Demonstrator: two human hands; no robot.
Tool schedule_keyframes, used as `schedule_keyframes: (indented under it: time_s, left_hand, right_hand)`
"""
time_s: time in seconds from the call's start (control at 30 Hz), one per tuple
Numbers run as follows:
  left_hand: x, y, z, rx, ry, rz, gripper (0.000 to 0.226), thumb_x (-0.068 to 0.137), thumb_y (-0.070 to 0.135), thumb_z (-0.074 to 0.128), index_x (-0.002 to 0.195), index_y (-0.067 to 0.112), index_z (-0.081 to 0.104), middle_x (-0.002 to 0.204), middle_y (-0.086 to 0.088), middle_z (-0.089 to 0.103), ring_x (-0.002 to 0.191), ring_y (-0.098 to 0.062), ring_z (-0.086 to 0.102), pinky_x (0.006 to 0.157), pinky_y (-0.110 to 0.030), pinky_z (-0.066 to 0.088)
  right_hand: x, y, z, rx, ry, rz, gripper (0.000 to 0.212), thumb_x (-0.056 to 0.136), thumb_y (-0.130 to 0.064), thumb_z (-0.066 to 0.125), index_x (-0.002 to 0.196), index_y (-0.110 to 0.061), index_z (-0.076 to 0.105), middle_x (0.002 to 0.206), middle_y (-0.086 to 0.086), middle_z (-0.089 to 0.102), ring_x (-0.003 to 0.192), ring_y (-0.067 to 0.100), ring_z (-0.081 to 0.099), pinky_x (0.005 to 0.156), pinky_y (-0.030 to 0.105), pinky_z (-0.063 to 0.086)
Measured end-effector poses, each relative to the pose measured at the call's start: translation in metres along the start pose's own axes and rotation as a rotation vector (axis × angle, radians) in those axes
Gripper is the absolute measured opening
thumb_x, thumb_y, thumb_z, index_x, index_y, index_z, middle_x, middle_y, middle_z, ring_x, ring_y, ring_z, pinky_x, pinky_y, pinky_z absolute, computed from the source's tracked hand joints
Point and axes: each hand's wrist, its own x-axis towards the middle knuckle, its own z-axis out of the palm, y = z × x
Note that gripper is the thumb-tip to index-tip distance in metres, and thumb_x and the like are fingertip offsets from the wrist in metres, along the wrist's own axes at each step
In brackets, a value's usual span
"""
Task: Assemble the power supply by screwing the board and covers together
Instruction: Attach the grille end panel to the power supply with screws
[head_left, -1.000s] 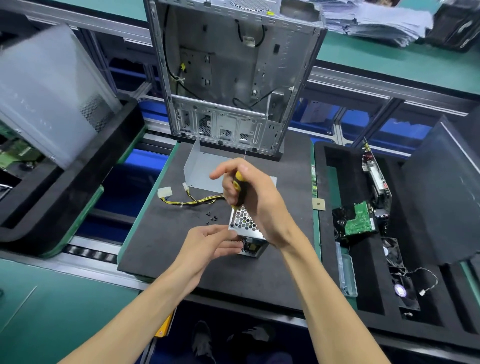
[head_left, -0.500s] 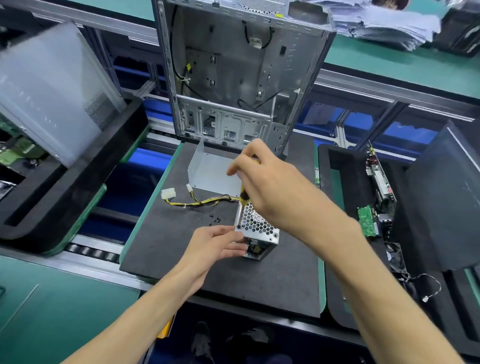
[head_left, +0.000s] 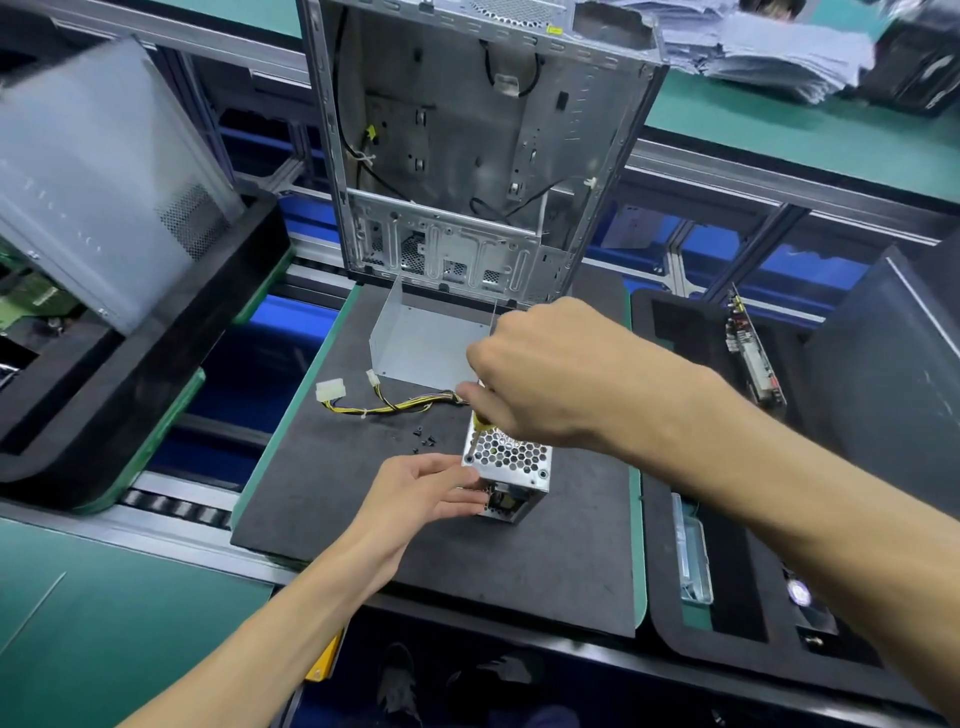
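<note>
A small metal power supply (head_left: 511, 460) with a honeycomb grille stands on the black foam mat (head_left: 395, 530). My left hand (head_left: 421, 493) steadies its near-left corner with straight fingers. My right hand (head_left: 550, 374) grips a yellow-handled screwdriver (head_left: 480, 428), mostly hidden under the fist. The tip points down at the grille's left corner. A yellow and black cable (head_left: 384, 405) with white plugs runs left from the unit. Several small black screws (head_left: 423, 439) lie loose on the mat. A bent grey metal cover (head_left: 421, 348) sits behind.
An open computer case (head_left: 467, 145) stands upright at the mat's far edge. A black tray (head_left: 727, 545) to the right holds circuit boards and a fan. A tilted grey panel (head_left: 98, 171) rests in a black tray on the left.
My right hand turned over and dropped lower onto the screwdriver, so the yellow handle is now nearly hidden. The view shifted left. My left hand stayed at the power supply's corner.
</note>
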Motion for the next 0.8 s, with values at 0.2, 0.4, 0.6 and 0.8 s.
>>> schedule_keyframes:
  time_s: [0.2,0.4,0.6,0.8]
  left_hand:
    - [-0.001,0.001,0.001,0.009,-0.007,0.001,0.034,0.088,0.014,0.076,0.114,-0.006,0.067,0.094,-0.017,0.077,0.093,-0.030,0.076,0.091,-0.040,0.059]
    - [-0.002,0.004,0.001,0.008,-0.006,0.001,0.029,0.090,0.012,0.073,0.112,-0.007,0.068,0.097,-0.020,0.076,0.093,-0.030,0.076,0.087,-0.035,0.061]
    - [-0.001,0.003,0.002,0.016,0.000,-0.001,0.032,0.088,0.013,0.075,0.111,-0.009,0.067,0.093,-0.018,0.077,0.092,-0.030,0.076,0.088,-0.037,0.061]
    - [-0.001,0.003,0.001,0.007,0.008,-0.006,0.023,0.090,0.009,0.072,0.107,-0.005,0.071,0.095,-0.020,0.077,0.091,-0.032,0.076,0.085,-0.036,0.061]
  right_hand:
    - [0.003,-0.005,-0.007,0.016,-0.125,-0.090,0.037,0.094,-0.018,0.055,0.066,-0.016,0.031,0.064,0.001,0.033,0.051,0.022,0.032,0.047,0.031,0.021]
    - [0.011,-0.014,-0.004,-0.012,-0.110,-0.059,0.040,0.099,-0.024,0.054,0.068,-0.017,0.031,0.066,-0.001,0.030,0.057,0.025,0.035,0.048,0.030,0.020]
    - [0.013,-0.013,-0.012,0.013,-0.157,-0.066,0.037,0.091,-0.012,0.058,0.065,-0.015,0.031,0.065,0.000,0.033,0.051,0.016,0.029,0.046,0.029,0.020]
    - [0.014,-0.011,0.000,-0.023,-0.137,-0.016,0.042,0.098,-0.033,0.059,0.067,-0.017,0.034,0.065,-0.001,0.034,0.051,0.017,0.030,0.048,0.028,0.017]
